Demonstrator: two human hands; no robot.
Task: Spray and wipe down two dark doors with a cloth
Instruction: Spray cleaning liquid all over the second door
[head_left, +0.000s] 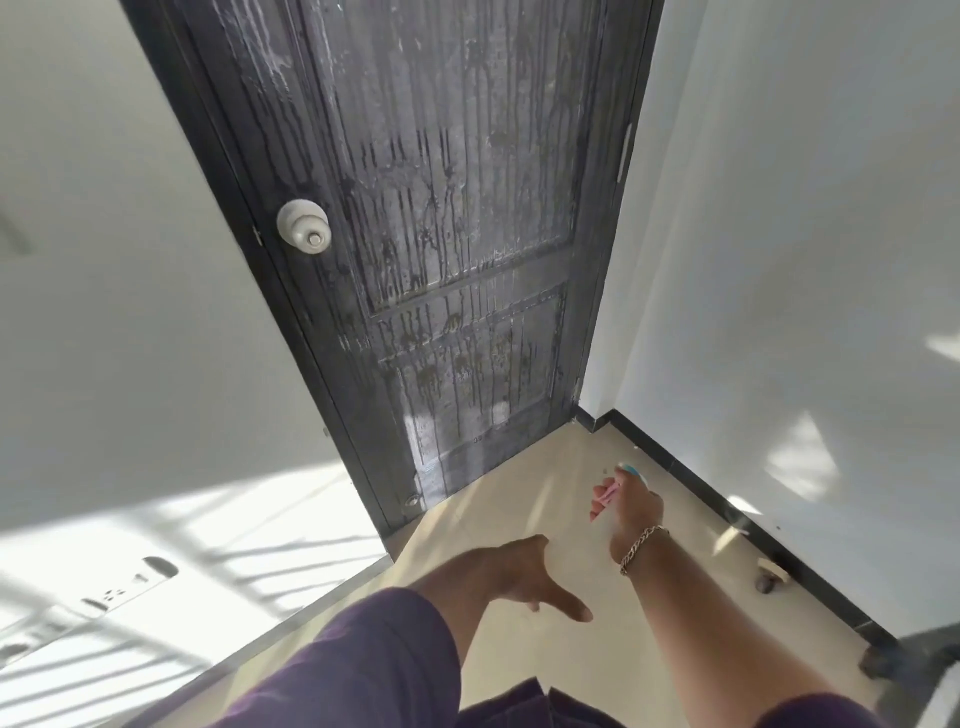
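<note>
A dark panelled door (441, 249) stands shut ahead, streaked with wet drips from top to bottom. Its pale round knob (304, 227) is on the left side. My right hand (631, 512), with a chain bracelet on the wrist, grips a spray bottle (608, 493) with a pink trigger and blue top, held low and pointed at the door's lower part. My left hand (524, 577) hangs below the door, thumb out and fingers loose, holding nothing. No cloth is in view.
White walls flank the door on both sides. A black skirting (727, 499) runs along the right wall over a beige tiled floor (519, 499). A wall socket (124, 587) is at lower left. A small door stop (769, 579) sits by the skirting.
</note>
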